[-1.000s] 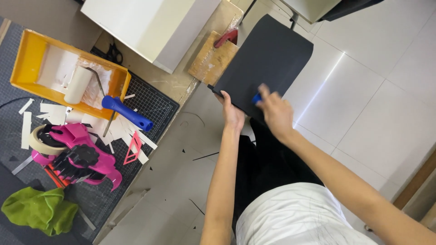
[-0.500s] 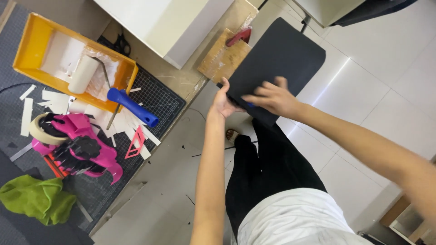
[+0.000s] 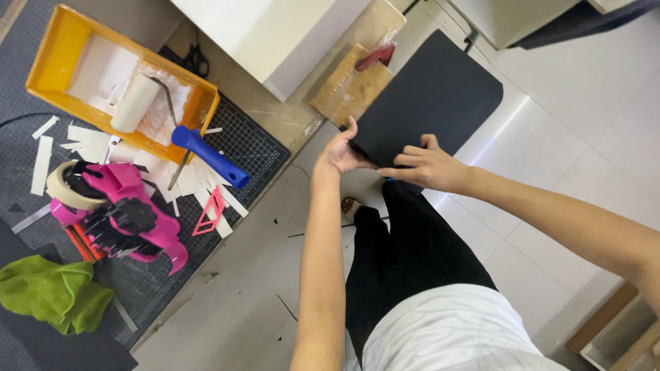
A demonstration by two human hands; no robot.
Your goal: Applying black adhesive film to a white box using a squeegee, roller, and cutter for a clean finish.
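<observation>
A large black sheet (image 3: 426,103) with rounded corners hangs out past the table edge, over the tiled floor. My left hand (image 3: 338,152) pinches its near corner at the table edge. My right hand (image 3: 427,167) lies flat on the sheet's near edge, fingers spread; a small blue object shows just under it, too hidden to identify.
A yellow paint tray (image 3: 48,62) with a white roller (image 3: 136,103) and blue handle (image 3: 210,156) sits on a dark cutting mat (image 3: 254,148). A pink tape dispenser (image 3: 117,209), green cloth (image 3: 48,292), paper strips, a wooden block (image 3: 347,86) and a white box (image 3: 275,34) stand around.
My right hand slid left along the sheet's near edge toward my left hand. The blue object it held is now mostly hidden. The view shifted slightly.
</observation>
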